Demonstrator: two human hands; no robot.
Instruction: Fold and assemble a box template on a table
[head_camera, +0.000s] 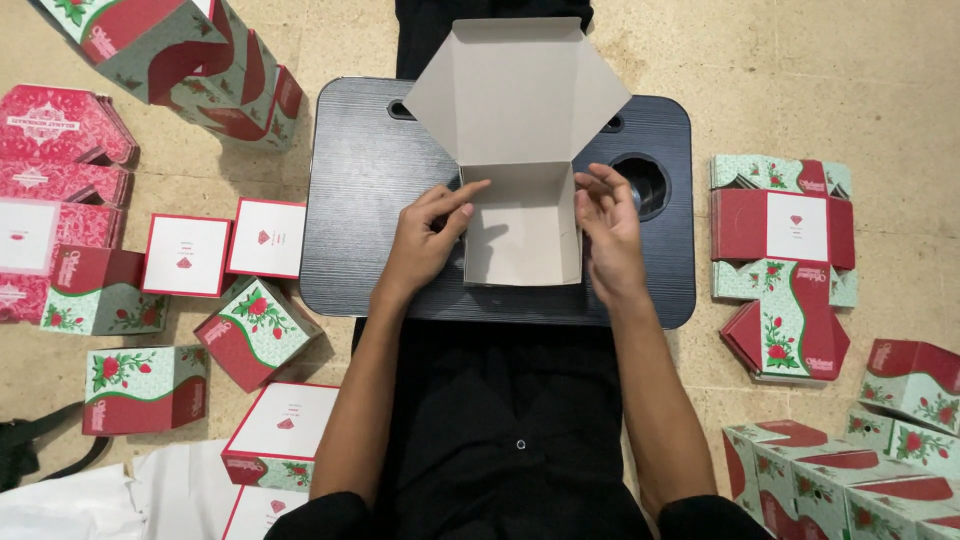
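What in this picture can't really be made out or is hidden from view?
- Head view: the outer faces of the open box are turned away or covered by the left hand and right hand.
- The lap desk is partly covered by the box flaps.
- The folded boxes at bottom right are cut by the frame edge.

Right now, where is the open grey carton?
In the head view, the open grey carton stands at the centre of the black lap tray, between the left hand and right hand.
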